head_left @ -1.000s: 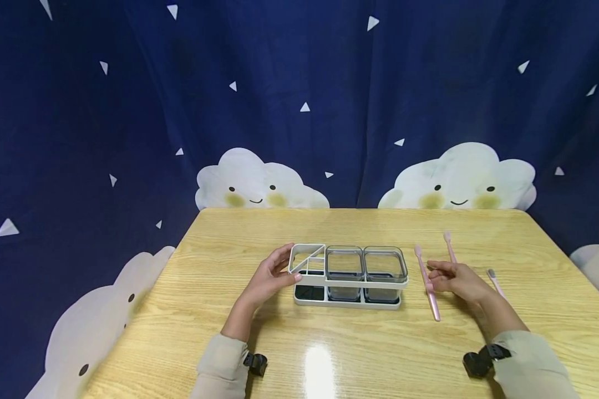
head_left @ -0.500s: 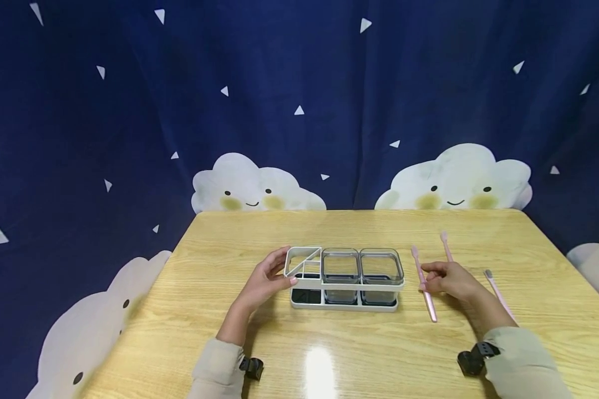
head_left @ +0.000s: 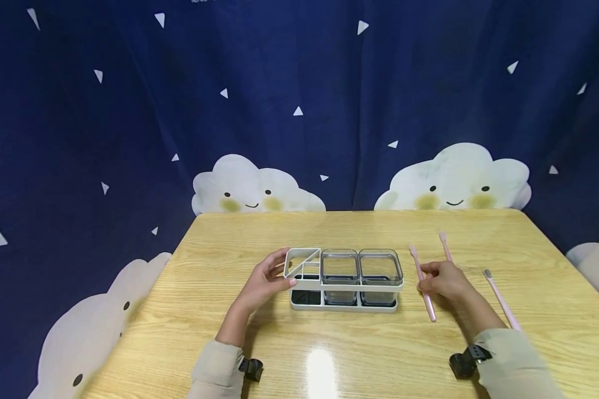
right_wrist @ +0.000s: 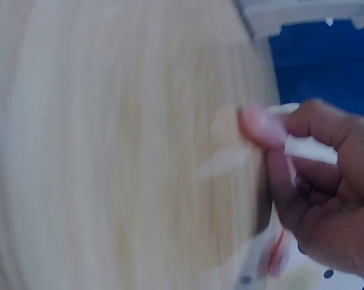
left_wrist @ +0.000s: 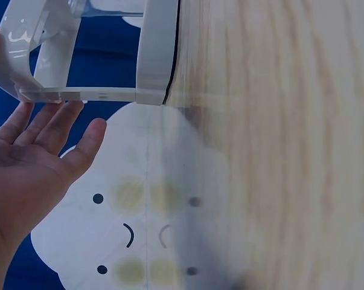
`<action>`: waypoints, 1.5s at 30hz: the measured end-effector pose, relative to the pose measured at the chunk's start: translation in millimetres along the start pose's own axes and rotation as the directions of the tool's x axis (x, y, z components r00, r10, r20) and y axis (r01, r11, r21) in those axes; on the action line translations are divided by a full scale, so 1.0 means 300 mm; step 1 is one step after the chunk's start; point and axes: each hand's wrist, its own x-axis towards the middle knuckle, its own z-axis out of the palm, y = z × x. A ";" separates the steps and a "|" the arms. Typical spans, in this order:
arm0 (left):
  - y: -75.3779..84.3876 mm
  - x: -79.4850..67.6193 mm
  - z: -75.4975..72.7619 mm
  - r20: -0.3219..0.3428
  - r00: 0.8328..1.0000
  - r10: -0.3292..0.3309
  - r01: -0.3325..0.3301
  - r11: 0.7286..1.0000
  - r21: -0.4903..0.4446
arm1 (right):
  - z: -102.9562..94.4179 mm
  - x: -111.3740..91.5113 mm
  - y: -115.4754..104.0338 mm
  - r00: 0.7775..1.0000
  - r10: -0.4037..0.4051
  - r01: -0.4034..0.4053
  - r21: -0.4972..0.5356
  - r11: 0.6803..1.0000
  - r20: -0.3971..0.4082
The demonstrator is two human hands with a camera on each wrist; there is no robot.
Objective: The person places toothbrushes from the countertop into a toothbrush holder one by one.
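A white two-tier toothbrush holder [head_left: 361, 287] stands on the table, its left section split by slanted and straight dividers. Two clear square cups, one in the middle [head_left: 340, 276] and one at the right [head_left: 380, 276], sit in it. My left hand [head_left: 262, 284] grips the holder's left end, thumb at the front and fingers at the back; the left wrist view shows fingertips against the holder's end [left_wrist: 154, 54]. Right of the holder, my right hand [head_left: 446, 281] pinches a pink toothbrush [head_left: 430, 308] by its handle. The right wrist view shows that toothbrush [right_wrist: 263, 125] blurred between thumb and fingers.
Two more toothbrushes lie on the wooden table [head_left: 229, 233]: a pink one [head_left: 445, 245] behind my right hand, partly hidden, and one with a grey head [head_left: 502, 302] to its right. A dark blue curtain [head_left: 259, 111] with clouds hangs behind the table.
My right hand has moved left onto the nearest toothbrush and now pinches it. The left hand keeps its place on the holder. The head view has shifted slightly.
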 end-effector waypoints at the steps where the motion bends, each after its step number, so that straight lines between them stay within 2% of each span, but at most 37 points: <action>1: -0.003 0.000 0.001 -0.001 1.000 0.002 -0.002 1.000 0.002 | 0.002 -0.002 -0.005 1.000 0.021 -0.022 -0.019 1.000 -0.016; 6: -0.005 -0.004 0.005 -0.002 1.000 0.024 -0.024 1.000 0.006 | -0.001 -0.006 -0.016 0.995 0.090 -0.092 -0.075 0.993 -0.039; 9: -0.004 -0.006 0.004 -0.006 0.999 0.037 -0.037 0.999 0.006 | -0.007 -0.010 -0.021 0.995 0.101 -0.102 -0.028 0.994 -0.011; 12: -0.003 -0.007 0.002 -0.002 0.999 0.039 -0.039 0.999 0.008 | -0.014 -0.020 -0.027 0.993 0.109 -0.112 0.107 0.988 0.033; 15: -0.003 -0.004 -0.001 0.002 0.999 0.034 -0.034 0.999 0.006 | -0.020 -0.034 -0.032 0.990 0.122 -0.139 0.294 0.946 0.074; 18: 0.008 -0.005 0.001 0.005 1.000 0.026 -0.026 1.000 0.008 | -0.023 -0.046 -0.033 0.987 0.133 -0.159 0.412 0.897 0.092; 25: 0.018 -0.001 0.006 -0.024 0.999 0.032 -0.032 0.999 -0.005 | -0.027 -0.062 -0.055 0.989 0.120 -0.145 0.433 0.890 0.085; 30: 0.076 -0.016 0.022 0.000 1.000 0.021 -0.021 0.999 0.029 | -0.038 -0.076 -0.082 0.997 0.070 -0.076 0.393 0.917 0.030; 34: 0.092 -0.022 0.026 0.001 1.000 0.010 -0.010 0.999 0.034 | -0.057 -0.087 -0.111 0.998 0.054 -0.053 0.399 0.915 0.008; 39: 0.098 -0.018 0.025 -0.018 1.000 0.022 -0.022 0.999 0.045 | -0.084 -0.096 -0.156 1.000 0.030 -0.028 0.486 0.874 0.003; 43: 0.101 -0.017 0.023 -0.021 0.999 0.046 -0.045 0.997 0.058 | -0.098 -0.109 -0.188 1.000 0.015 -0.015 0.568 0.823 0.005; 45: 0.100 -0.016 0.021 -0.013 0.999 0.050 -0.050 0.997 0.057 | -0.102 -0.116 -0.202 1.000 0.009 -0.007 0.580 0.815 0.000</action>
